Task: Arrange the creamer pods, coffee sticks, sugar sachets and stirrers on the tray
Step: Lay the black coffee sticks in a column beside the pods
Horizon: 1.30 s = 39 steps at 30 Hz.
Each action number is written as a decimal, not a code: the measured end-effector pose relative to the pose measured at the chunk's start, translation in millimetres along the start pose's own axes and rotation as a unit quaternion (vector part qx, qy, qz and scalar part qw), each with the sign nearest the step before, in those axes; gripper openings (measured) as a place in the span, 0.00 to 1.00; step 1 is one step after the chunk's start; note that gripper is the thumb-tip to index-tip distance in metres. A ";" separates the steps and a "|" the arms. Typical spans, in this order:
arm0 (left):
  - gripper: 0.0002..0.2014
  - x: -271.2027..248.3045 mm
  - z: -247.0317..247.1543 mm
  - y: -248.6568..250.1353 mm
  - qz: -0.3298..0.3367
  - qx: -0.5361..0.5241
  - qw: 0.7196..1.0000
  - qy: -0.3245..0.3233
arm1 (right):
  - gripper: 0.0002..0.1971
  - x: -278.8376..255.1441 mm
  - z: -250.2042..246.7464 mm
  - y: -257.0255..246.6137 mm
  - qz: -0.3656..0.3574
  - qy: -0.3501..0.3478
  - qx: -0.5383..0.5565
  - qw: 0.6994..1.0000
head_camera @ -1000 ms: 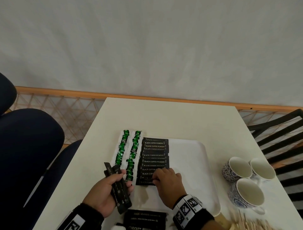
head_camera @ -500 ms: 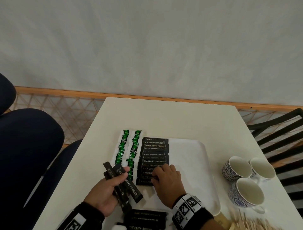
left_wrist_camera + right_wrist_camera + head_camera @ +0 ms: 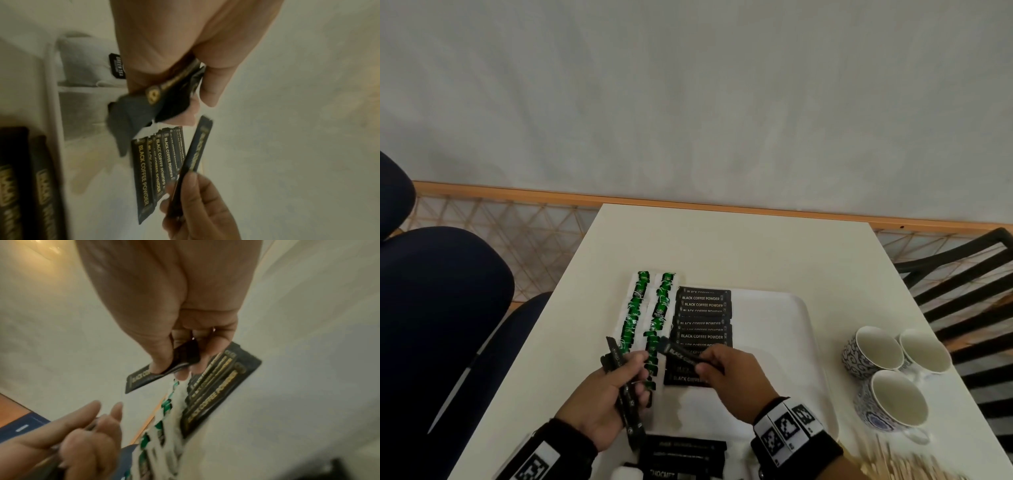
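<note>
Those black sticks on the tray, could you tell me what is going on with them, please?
A person is laying out coffee sticks in a column on the white tray, beside two columns of green sachets. The right hand pinches one stick above the near end of the column. The left hand holds a small bundle of sticks in reserve. Three cups and wooden stirrers wait off the tray to the right.
</note>
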State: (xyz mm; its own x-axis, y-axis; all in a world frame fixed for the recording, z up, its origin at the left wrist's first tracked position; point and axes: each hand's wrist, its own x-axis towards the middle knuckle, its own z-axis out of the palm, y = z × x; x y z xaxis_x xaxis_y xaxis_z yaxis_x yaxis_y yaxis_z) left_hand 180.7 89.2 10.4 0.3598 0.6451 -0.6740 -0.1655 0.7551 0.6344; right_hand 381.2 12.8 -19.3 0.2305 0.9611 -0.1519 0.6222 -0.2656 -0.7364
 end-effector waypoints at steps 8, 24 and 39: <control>0.09 -1.6 1.5 3.3 0.000 -0.082 0.996 -0.023 | 0.12 -6.0 17.4 24.5 0.037 -0.020 -0.169 0.985; 0.12 -0.1 -1.8 -1.0 0.017 0.003 1.000 -0.018 | 0.11 -5.4 22.5 14.8 0.037 0.032 -0.209 0.977; 0.11 -2.8 7.4 -3.4 -0.001 0.047 0.998 -0.048 | 0.06 -8.4 7.5 -26.7 -0.074 -0.071 0.102 0.989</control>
State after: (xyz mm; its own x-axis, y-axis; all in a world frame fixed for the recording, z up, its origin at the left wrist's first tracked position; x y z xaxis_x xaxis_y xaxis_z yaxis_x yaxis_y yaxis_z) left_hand 187.1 84.0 12.9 0.4464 0.6261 -0.6393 -0.0790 0.7392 0.6689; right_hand 357.0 12.4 -3.3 0.0321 0.9930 -0.1137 0.4736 -0.1153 -0.8732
